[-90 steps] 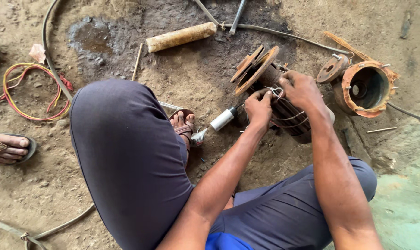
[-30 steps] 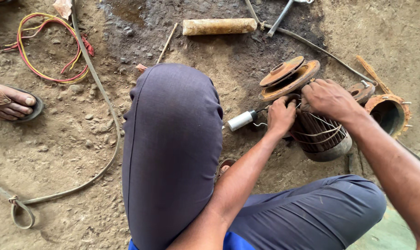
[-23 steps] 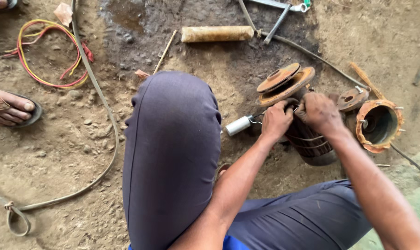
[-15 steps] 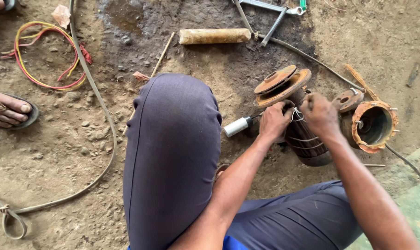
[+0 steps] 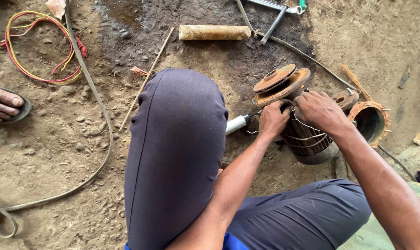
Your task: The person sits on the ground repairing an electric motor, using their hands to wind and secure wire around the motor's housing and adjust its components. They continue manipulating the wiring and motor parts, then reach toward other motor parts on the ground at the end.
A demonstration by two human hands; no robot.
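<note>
Bare dirt ground [image 5: 57, 153] with small stones fills the view, darker and oily near the top. At far left a foot in a sandal [image 5: 6, 103] rests beside a loop of red and yellow wire [image 5: 38, 51], and a flat strap [image 5: 96, 115] curves down the ground. A raised knee [image 5: 177, 148] in dark trousers covers the middle. Above it lies a rusty tube [image 5: 214, 32].

Right of the knee a white-handled tool [image 5: 238, 124] pokes out. The left hand [image 5: 274, 118] and right hand [image 5: 319, 110] sit close together on the motor core [image 5: 307, 141], fingers curled and pinching thin wire at its top. The core lies tilted, its long axis running from the rusty discs [image 5: 277, 83] at upper left down to lower right. Just beyond the right hand stands a rusty housing [image 5: 369, 121], its open mouth facing up.
</note>
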